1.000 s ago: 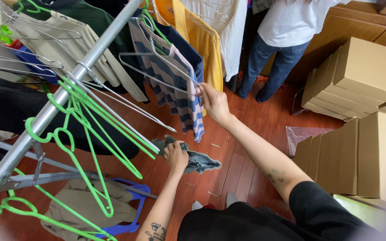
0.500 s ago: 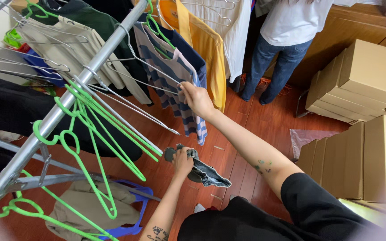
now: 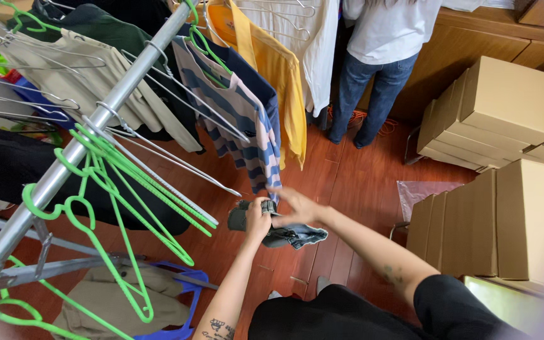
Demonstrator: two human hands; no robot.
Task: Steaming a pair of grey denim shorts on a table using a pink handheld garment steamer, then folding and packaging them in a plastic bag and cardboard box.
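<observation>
Left grip (image 3: 258,220), right grip (image 3: 296,208) clasp grey garment (image 3: 284,234) between them.

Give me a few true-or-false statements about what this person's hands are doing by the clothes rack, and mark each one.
1. Both hands hold a dark grey folded garment. True: the left hand grips it and the right hand is on it too.
2. The empty hangers on the metal rail are red. False: the green hangers hang there, beside bare wire ones.
3. A striped shirt hangs on the rail. True.
4. The cardboard boxes are stacked left of the rack. False: they stand to the right.
5. Another person in jeans stands beyond the rack. True.
</observation>
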